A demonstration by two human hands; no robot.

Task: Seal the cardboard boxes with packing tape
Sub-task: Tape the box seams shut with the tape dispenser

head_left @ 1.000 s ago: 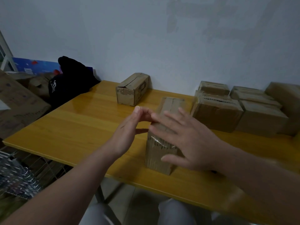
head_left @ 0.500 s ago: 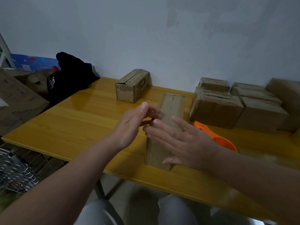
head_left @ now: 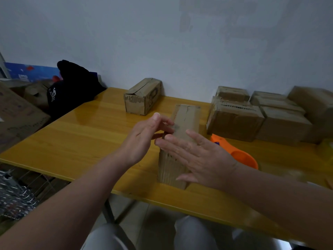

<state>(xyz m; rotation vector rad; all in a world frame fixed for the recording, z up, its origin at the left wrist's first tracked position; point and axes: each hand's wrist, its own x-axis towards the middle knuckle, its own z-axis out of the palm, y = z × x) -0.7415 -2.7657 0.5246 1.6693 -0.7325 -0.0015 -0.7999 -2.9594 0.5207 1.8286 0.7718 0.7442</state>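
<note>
While right hand (head_left: pixel 203 159) half-covers it, closed box (head_left: pixel 187 120)

The table (head_left: pixel 81 134) is showing glossy varnished wood. The cardboard box (head_left: pixel 187 120) is looking matt and rough. The orange dispenser (head_left: pixel 241 156) is looking like smooth plastic.

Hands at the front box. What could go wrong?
1. The front box stands near the table's front edge; a push from the flat right hand might slide it off.
2. Neither that hand nor the left hand grips it, so it may twist while pressed.
3. The orange tape dispenser lies behind the right hand; a sweep could knock it.
</note>
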